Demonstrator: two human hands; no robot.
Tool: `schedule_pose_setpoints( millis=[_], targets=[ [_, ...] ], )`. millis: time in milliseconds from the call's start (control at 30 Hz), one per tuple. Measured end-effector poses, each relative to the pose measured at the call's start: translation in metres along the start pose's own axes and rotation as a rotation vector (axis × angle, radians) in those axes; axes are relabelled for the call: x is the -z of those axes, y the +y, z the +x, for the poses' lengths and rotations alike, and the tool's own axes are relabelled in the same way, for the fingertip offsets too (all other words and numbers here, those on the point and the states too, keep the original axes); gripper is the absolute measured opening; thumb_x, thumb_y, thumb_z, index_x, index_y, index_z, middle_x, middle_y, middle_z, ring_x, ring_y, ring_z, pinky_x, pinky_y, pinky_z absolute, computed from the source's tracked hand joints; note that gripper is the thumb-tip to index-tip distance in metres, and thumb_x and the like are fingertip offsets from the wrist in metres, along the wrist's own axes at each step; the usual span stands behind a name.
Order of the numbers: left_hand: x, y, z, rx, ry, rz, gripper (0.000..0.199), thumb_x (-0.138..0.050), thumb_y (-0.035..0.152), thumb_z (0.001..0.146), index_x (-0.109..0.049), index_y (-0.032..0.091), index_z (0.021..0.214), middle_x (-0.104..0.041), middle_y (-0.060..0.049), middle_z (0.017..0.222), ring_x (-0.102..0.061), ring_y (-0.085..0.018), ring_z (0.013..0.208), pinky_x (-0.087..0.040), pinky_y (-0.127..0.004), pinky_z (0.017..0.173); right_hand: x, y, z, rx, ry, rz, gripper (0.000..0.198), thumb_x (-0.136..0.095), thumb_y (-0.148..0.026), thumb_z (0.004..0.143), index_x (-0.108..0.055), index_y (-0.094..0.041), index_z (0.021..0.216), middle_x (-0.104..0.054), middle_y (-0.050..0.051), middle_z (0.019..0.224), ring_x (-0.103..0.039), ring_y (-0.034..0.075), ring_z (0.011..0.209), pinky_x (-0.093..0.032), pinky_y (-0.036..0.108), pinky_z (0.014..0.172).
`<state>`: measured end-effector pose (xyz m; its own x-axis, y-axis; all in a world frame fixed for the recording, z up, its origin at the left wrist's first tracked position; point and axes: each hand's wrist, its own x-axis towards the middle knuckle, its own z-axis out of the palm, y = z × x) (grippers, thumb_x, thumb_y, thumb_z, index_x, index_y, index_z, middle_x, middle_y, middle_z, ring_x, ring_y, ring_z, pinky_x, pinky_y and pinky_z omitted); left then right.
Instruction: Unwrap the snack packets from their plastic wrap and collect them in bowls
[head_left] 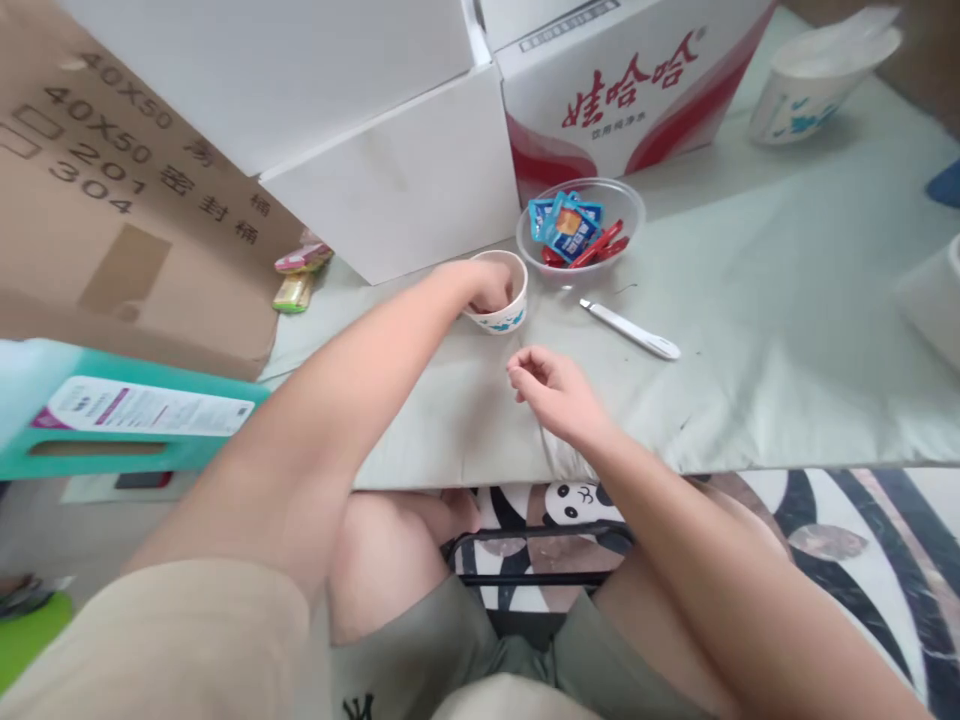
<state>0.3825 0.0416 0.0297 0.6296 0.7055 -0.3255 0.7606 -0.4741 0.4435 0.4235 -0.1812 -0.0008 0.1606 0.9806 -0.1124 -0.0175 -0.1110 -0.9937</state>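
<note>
My left hand (491,287) reaches down into a white paper cup (504,322) with a blue pattern. The cup wall hides its fingertips, and whatever they touch inside is out of sight. My right hand (553,392) hovers just nearer to me than the cup, its fingers curled in towards the thumb with nothing visible in them. Behind the cup, to its right, a clear plastic bowl (636,225) holds blue sachets (570,228) and red stick packets (598,245). A white utility knife (631,331) lies on the cloth right of my hands.
White cartons (405,180) and a red-and-white box (622,110) line the back of the cloth-covered table (750,400). Another paper cup (799,95) stands at the back right. On the left are a brown carton (127,270), small packets (296,285) and a teal jug (150,410).
</note>
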Motion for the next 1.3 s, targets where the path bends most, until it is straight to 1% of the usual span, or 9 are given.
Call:
schedule_pose_setpoints(
  millis=[133,300,400,500,600,733,1000,1167,1300],
  targets=[
    [0.007,-0.011,0.008,-0.005,-0.131,-0.158,0.032,-0.064,-0.013,0.039,-0.061,0.018,0.044,-0.048,0.004,0.047,-0.059,-0.023,0.062,-0.047,-0.034,0.068,0.006,0.001,-0.009,-0.04,0.012,-0.035,0.022,-0.058,-0.045,0.078,-0.059,-0.023,0.082,-0.059,-0.001,0.069,-0.057,0.016,0.062,-0.046,0.032,0.063],
    [0.018,-0.019,-0.074,-0.32,0.337,-0.468,0.014,-0.068,0.004,0.07,-0.066,0.018,0.067,-0.051,0.002,0.058,-0.055,-0.017,0.068,-0.043,-0.03,0.07,0.003,-0.007,-0.011,-0.04,0.068,-0.119,0.023,-0.061,-0.047,0.076,-0.061,-0.024,0.078,-0.06,0.0,0.066,-0.059,0.018,0.06,-0.047,0.031,0.059],
    [-0.003,-0.031,-0.148,-0.283,0.48,-0.684,0.021,-0.061,0.027,0.088,-0.055,0.02,0.07,-0.048,0.002,0.063,-0.046,-0.013,0.061,-0.038,-0.028,0.063,-0.006,-0.007,-0.012,-0.035,0.077,-0.227,0.022,-0.062,-0.048,0.076,-0.063,-0.026,0.077,-0.059,0.001,0.062,-0.06,0.02,0.058,-0.047,0.032,0.056],
    [-0.038,-0.06,-0.192,-0.148,0.494,-0.854,0.031,-0.06,0.036,0.088,-0.044,0.021,0.067,-0.044,0.004,0.063,-0.041,-0.011,0.059,-0.037,-0.028,0.06,-0.017,0.004,-0.015,-0.052,0.068,-0.354,0.022,-0.063,-0.05,0.077,-0.064,-0.028,0.079,-0.062,0.002,0.063,-0.06,0.022,0.059,-0.047,0.034,0.055],
    [-0.062,-0.097,-0.201,-0.079,0.451,-0.877,0.026,-0.061,0.032,0.085,-0.048,0.022,0.066,-0.051,0.003,0.064,-0.046,-0.013,0.063,-0.04,-0.029,0.065,-0.032,0.018,-0.017,-0.096,0.098,-0.476,0.025,-0.065,-0.053,0.077,-0.064,-0.029,0.081,-0.065,0.003,0.066,-0.06,0.023,0.058,-0.045,0.035,0.052],
    [-0.06,-0.137,-0.203,-0.021,0.476,-0.881,0.018,-0.063,0.031,0.08,-0.056,0.023,0.065,-0.063,0.001,0.069,-0.054,-0.015,0.065,-0.042,-0.032,0.071,-0.065,0.019,0.003,-0.057,0.09,-0.5,0.025,-0.067,-0.052,0.077,-0.063,-0.029,0.083,-0.066,0.003,0.066,-0.065,0.025,0.063,-0.052,0.038,0.06],
    [-0.032,-0.188,-0.206,0.152,0.562,-1.101,0.025,-0.056,0.036,0.081,-0.056,0.023,0.059,-0.056,-0.001,0.059,-0.052,-0.018,0.063,-0.036,-0.034,0.063,-0.205,-0.037,0.162,0.254,-0.142,-0.525,0.02,-0.064,-0.041,0.082,-0.064,-0.022,0.09,-0.068,0.004,0.083,-0.066,0.021,0.076,-0.053,0.036,0.072],
    [-0.024,-0.204,-0.194,0.199,0.515,-1.199,0.029,-0.057,0.037,0.079,-0.052,0.022,0.055,-0.047,0.0,0.053,-0.045,-0.016,0.057,-0.031,-0.032,0.056,-0.319,-0.057,0.312,0.311,-0.016,-0.571,0.02,-0.054,-0.031,0.085,-0.064,-0.02,0.099,-0.068,0.008,0.105,-0.065,0.023,0.096,-0.051,0.04,0.093],
    [-0.014,-0.205,-0.192,0.196,0.507,-1.275,0.032,-0.054,0.033,0.08,-0.043,0.02,0.053,-0.041,0.002,0.052,-0.04,-0.012,0.055,-0.028,-0.028,0.055,-0.384,-0.064,0.411,0.316,0.099,-0.843,0.044,-0.056,-0.032,0.087,-0.062,-0.019,0.129,-0.053,0.016,0.14,-0.054,0.031,0.125,-0.043,0.049,0.106]
  ],
)
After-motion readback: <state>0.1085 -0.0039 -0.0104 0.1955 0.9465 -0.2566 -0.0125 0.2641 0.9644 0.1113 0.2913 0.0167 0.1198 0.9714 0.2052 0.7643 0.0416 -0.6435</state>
